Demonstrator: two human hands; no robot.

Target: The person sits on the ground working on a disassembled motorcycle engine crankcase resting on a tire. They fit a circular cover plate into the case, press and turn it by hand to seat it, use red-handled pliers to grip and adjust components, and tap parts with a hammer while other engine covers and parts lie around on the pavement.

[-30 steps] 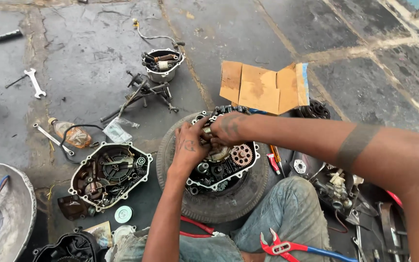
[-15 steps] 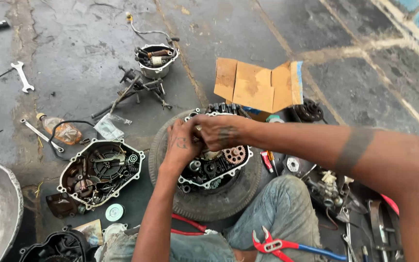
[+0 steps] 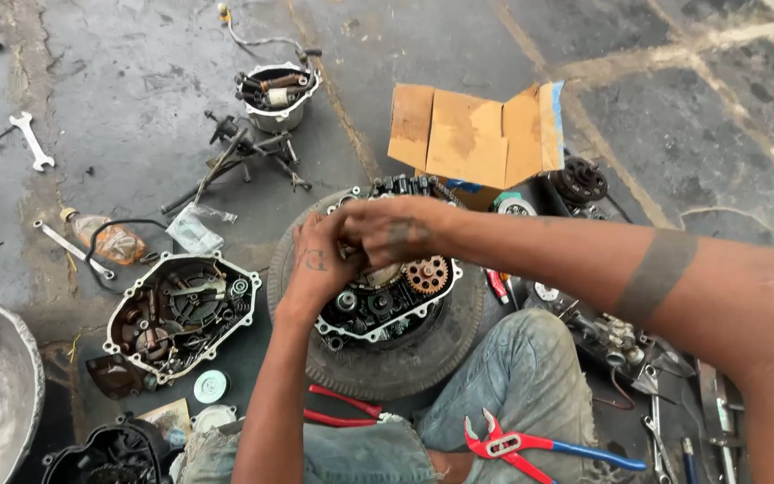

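An open engine case half (image 3: pixel 387 309) with gears and a brown sprocket (image 3: pixel 427 274) lies on an old tyre (image 3: pixel 387 367) between my knees. My left hand (image 3: pixel 315 269) and my right hand (image 3: pixel 391 231) meet over the case's upper left part, fingers pinched together on something small there. What they grip is hidden by the fingers. Both hands are greasy.
A second case half (image 3: pixel 181 314) lies left of the tyre. Beyond it are a small plastic bottle (image 3: pixel 109 240), spanners (image 3: pixel 30 139), a metal bowl of parts (image 3: pixel 278 90), a cardboard box (image 3: pixel 477 134). Red pliers (image 3: pixel 342 408) and red-blue pliers (image 3: pixel 530 444) lie by my legs. A metal basin (image 3: pixel 11 394) sits far left.
My view has shifted slightly. Both hands stay over the case, the right hand having slid left and closed tighter against the left.
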